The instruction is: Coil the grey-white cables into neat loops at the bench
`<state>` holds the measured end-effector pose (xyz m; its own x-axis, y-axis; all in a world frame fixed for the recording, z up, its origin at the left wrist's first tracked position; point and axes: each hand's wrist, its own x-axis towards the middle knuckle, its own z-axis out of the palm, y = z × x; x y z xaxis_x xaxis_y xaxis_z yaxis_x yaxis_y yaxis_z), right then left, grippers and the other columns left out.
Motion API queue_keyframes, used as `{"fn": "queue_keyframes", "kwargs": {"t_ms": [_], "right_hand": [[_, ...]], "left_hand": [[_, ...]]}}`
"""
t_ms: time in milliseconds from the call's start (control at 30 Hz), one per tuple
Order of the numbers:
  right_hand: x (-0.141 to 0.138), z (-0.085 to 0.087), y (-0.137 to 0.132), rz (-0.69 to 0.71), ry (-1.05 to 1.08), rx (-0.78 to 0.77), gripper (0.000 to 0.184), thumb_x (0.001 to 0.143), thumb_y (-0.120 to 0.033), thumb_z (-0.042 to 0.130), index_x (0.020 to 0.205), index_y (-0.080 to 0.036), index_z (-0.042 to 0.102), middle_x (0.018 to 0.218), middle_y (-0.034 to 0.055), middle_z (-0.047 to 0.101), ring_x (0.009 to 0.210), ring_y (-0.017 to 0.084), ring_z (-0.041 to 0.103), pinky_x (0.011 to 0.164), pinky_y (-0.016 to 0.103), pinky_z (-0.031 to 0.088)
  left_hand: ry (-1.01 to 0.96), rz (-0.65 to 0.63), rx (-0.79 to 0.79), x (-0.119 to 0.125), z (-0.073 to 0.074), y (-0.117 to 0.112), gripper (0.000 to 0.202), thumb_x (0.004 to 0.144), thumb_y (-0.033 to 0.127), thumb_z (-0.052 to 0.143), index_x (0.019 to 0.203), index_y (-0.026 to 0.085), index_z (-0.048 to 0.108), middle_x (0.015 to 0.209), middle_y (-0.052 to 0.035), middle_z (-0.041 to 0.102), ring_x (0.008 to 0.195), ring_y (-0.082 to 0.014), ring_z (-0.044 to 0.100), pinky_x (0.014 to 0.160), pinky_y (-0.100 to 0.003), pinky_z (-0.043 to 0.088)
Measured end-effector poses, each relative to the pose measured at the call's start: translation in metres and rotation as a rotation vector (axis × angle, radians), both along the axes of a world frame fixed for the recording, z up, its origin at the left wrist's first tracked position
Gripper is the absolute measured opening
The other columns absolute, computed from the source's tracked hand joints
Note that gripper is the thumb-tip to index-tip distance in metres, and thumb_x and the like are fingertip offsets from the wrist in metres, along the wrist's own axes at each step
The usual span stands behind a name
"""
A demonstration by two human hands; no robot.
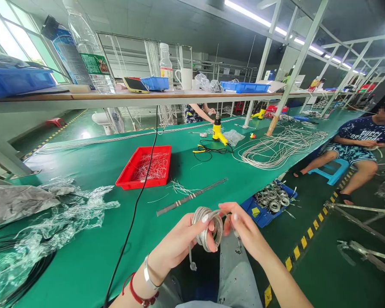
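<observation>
Cable (218, 223) wound in a ring | left hand (183, 237) – holding it | right hand (245, 229) – at its side, blurry, can't tell if gripping

Bare green tabletop (146, 244) just left of the left hand (179, 241); passage there runs only to the black cable (125, 246) slanting across. Ahead of that hand: ruler (208, 187), flat, low, can be passed over; beyond it, open surface up to the yellow heat gun (217, 130). Ahead and leftward, red tray (160, 181) blocks. Just beyond the right hand (248, 233), rightward: blue crate (263, 220), heaped with coils (272, 199).
</observation>
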<state>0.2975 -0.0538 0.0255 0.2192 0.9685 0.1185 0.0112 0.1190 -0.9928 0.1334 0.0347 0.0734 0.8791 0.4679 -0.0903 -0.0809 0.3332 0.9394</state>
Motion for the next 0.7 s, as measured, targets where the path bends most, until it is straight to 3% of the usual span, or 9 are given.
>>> {"fn": "queue_keyframes", "kwargs": {"t_ms": [100, 233, 400, 500, 600, 633, 700], "right_hand": [[0.005, 0.001, 0.007, -0.172, 0.033, -0.039, 0.037, 0.087, -0.054, 0.050, 0.088, -0.019, 0.061, 0.069, -0.0013, 0.055, 0.054, 0.008, 0.043, 0.054, 0.023, 0.036], [0.005, 0.008, 0.010, -0.193, -0.025, 0.026, 0.025, 0.084, -0.046, 0.060, 0.087, -0.021, 0.064, 0.084, 0.0015, 0.063, 0.076, 0.012, 0.056, 0.067, 0.023, 0.042], [0.005, 0.009, 0.011, -0.145, -0.140, 0.111, 0.018, 0.086, -0.039, 0.058, 0.084, -0.022, 0.064, 0.084, 0.0004, 0.061, 0.078, 0.012, 0.058, 0.069, 0.023, 0.045], [0.004, 0.005, 0.013, -0.212, -0.272, 0.198, 0.014, 0.088, -0.035, 0.055, 0.090, -0.024, 0.065, 0.094, 0.0027, 0.061, 0.089, 0.014, 0.059, 0.077, 0.026, 0.048], [0.000, -0.001, 0.011, -0.481, -0.473, 0.309, 0.014, 0.086, -0.030, 0.058, 0.098, -0.025, 0.064, 0.107, 0.0050, 0.058, 0.105, 0.018, 0.054, 0.089, 0.031, 0.045], [-0.002, -0.002, 0.008, -0.524, -0.478, 0.314, 0.013, 0.087, -0.030, 0.058, 0.098, -0.025, 0.062, 0.105, 0.0049, 0.058, 0.102, 0.017, 0.055, 0.087, 0.031, 0.045], [-0.007, -0.005, 0.002, -0.463, -0.375, 0.270, 0.011, 0.088, -0.032, 0.055, 0.094, -0.024, 0.060, 0.094, 0.0032, 0.059, 0.089, 0.015, 0.059, 0.077, 0.028, 0.048]], "left_hand": [[0.022, -0.062, 0.001, -0.002, -0.003, 0.003, 0.040, 0.084, 0.053, 0.059, 0.076, 0.014, 0.060, 0.054, -0.0050, 0.068, 0.059, -0.0129, 0.056, 0.063, -0.022, 0.041], [0.000, -0.185, -0.091, -0.004, -0.011, 0.003, 0.042, 0.082, 0.056, 0.060, 0.081, 0.013, 0.061, 0.059, -0.0074, 0.071, 0.061, -0.0137, 0.060, 0.062, -0.021, 0.043], [0.010, -0.158, -0.165, -0.001, -0.013, 0.000, 0.045, 0.080, 0.058, 0.061, 0.077, 0.013, 0.060, 0.056, -0.0066, 0.069, 0.055, -0.0133, 0.059, 0.060, -0.022, 0.046], [0.035, -0.096, -0.169, 0.001, -0.008, -0.001, 0.037, 0.079, 0.050, 0.066, 0.073, 0.014, 0.060, 0.054, -0.0049, 0.067, 0.053, -0.0116, 0.057, 0.058, -0.020, 0.044], [0.034, 0.080, -0.115, 0.002, -0.004, 0.001, 0.029, 0.085, 0.042, 0.063, 0.080, 0.014, 0.064, 0.060, -0.0027, 0.067, 0.059, -0.0107, 0.058, 0.063, -0.019, 0.044], [0.021, 0.157, -0.065, 0.001, -0.004, 0.003, 0.026, 0.086, 0.041, 0.062, 0.082, 0.015, 0.065, 0.065, -0.0028, 0.069, 0.066, -0.0116, 0.060, 0.067, -0.020, 0.045], [0.015, 0.241, 0.086, 0.000, -0.006, 0.007, 0.023, 0.087, 0.039, 0.061, 0.086, 0.017, 0.069, 0.080, -0.0041, 0.072, 0.083, -0.0148, 0.062, 0.080, -0.023, 0.045]]}}
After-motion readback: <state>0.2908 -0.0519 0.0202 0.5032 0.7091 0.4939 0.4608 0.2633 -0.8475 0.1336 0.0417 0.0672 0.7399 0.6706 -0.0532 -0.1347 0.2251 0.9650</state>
